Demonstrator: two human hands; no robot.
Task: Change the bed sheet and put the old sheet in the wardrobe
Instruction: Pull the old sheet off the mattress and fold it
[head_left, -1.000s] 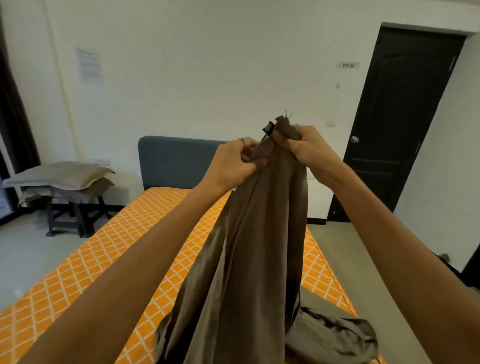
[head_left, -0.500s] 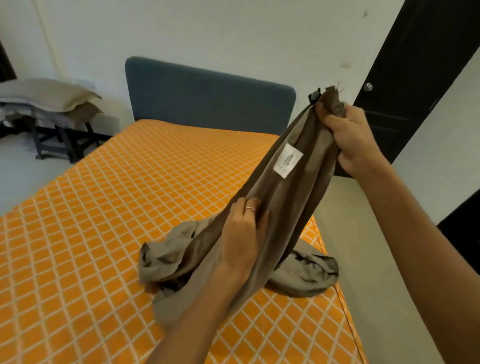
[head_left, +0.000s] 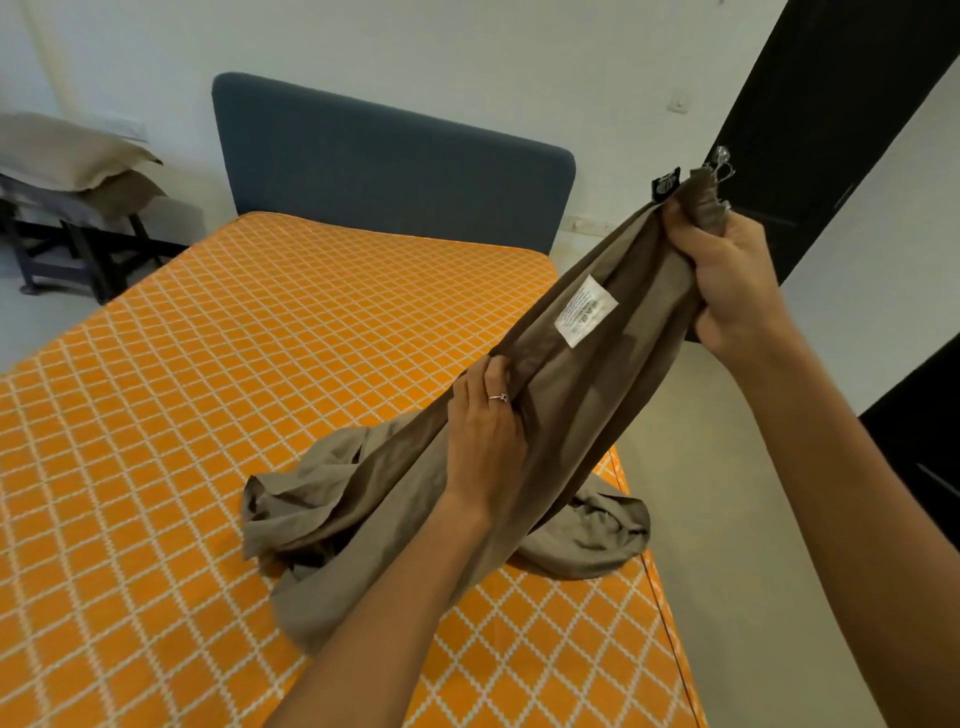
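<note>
Your right hand (head_left: 737, 275) sits at 2 o'clock, fingers and thumb curled tight around the bunched top end of the grey-brown cotton bed sheet (head_left: 582, 405). A frayed tuft of thread and a small black tag stick out above that fist. Your left hand (head_left: 485, 441) is near centre, lower down the same bundle; the thumb and fingers wrap around the gathered cloth, a thin ring showing on 1 finger. Between the 2 hands the sheet runs taut on a slant from 2 o'clock down toward 7 o'clock. A white rectangular care label (head_left: 586, 310) is sewn on the stretch between them, print too small to read.

The lower part of the sheet lies crumpled on the orange mattress with a white diamond pattern (head_left: 208, 415), spilling at 6 to 8 o'clock and again at 4 o'clock near the mattress's right edge. A blue-grey padded headboard (head_left: 389, 161) stands at 11 to 12 o'clock. At 10 o'clock, 2 beige pillows (head_left: 67, 156) are stacked on a dark wooden stool (head_left: 78, 249). A black door (head_left: 831, 104) stands at 1 o'clock.
</note>
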